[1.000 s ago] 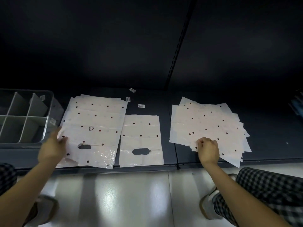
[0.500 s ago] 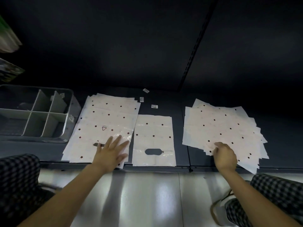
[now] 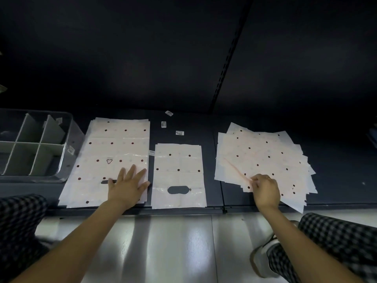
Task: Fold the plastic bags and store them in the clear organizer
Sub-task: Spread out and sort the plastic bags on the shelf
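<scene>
No folded bag is seen anywhere, and the clear organizer [image 3: 34, 148] appears to hold nothing in the compartments that show, so the task is judged to be at its very start; every bag is left to be folded and stored. The bags lie flat on a dark shelf [image 3: 336, 160] in three groups; a squared stack of larger bags [image 3: 114, 152] is pressed under the left hand [image 3: 127, 187], whose fingers [image 3: 130, 173] are spread flat and apart on the top sheet, nothing being gripped; just beside those fingers, toward the middle, a single smaller bag [image 3: 178, 174] lies alone with its handle cut-out nearest the person; well to the far side of it, a loose fanned pile of bags [image 3: 263, 158] is spread. The right hand [image 3: 265, 189] rests on the near edge of that pile, its fingers [image 3: 255, 179] drawn together in a pinch on the top sheet, which is puckered into a crease running away from them; a lift of that sheet is judged to be the step in hand. Counted: one organizer, with six compartments visible, off beyond the left hand; one lone bag; two stacks whose sheets cannot be counted, being overlapped; three small labels [image 3: 179, 133] scattered behind the lone bag, with one more seemingly at its far corner.
</scene>
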